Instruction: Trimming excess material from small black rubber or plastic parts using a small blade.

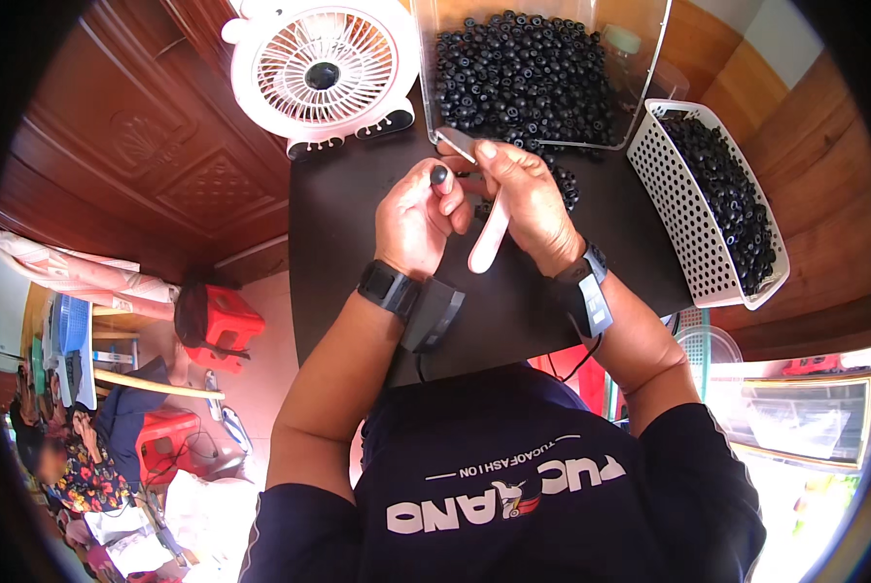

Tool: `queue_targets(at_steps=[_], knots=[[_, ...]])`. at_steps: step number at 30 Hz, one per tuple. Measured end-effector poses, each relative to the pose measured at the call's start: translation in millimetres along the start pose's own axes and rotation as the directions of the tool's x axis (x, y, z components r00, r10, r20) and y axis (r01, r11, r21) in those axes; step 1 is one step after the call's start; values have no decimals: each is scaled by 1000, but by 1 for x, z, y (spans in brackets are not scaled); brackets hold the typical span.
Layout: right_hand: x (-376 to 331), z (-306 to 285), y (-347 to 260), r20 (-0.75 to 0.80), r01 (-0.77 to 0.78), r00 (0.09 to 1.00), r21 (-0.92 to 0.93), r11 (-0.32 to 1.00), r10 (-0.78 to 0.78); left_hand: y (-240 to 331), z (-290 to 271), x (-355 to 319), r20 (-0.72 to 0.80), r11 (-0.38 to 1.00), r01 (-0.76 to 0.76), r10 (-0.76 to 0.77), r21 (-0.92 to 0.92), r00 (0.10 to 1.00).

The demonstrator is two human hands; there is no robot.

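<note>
Over the dark tabletop, my left hand [416, 216] is closed, pinching a small round black piece [439, 175] between thumb and fingers. My right hand [530, 199] is wrapped round a small knife with a pale pink handle [491, 236]. Its short metal blade [458, 144] points up and to the left, a little above the black piece and apart from it. Some loose black pieces [565, 185] lie on the table behind my right hand, partly hidden by it. Both wrists carry dark strapped devices.
A clear bin [640, 92] of many small black ring-like pieces lies open toward me at the back. To the right stands a white perforated basket [683, 209] with more. A white fan [324, 73] is at the back left. Red stools [226, 321] and a seated person are farther left.
</note>
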State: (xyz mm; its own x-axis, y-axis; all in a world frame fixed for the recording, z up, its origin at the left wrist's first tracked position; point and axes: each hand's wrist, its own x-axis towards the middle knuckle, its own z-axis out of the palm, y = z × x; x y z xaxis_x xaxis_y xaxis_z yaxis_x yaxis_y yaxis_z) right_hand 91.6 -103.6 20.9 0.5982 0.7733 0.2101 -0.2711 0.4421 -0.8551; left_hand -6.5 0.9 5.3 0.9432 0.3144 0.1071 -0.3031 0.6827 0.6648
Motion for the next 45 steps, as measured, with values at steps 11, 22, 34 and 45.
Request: queue_targets(at_steps=[11,22,34,45], knots=[[-5,-4,-9,78,18,997,-306,952,6,-5,-14,3,-73,998,61,-63,-32,995],[-9,12,-12,441,563,824,-708,426,-355,4,-3,4,-263,989,68,-100,-129,960],[-13,16,-10,468,591,805,-692,415,-365,5,-11,5,-253,984,46,-90,-175,963],[19,-34,-37,-296,254,851,-492,833,-434,7,-12,5,-225,983,158,-134,92,965]])
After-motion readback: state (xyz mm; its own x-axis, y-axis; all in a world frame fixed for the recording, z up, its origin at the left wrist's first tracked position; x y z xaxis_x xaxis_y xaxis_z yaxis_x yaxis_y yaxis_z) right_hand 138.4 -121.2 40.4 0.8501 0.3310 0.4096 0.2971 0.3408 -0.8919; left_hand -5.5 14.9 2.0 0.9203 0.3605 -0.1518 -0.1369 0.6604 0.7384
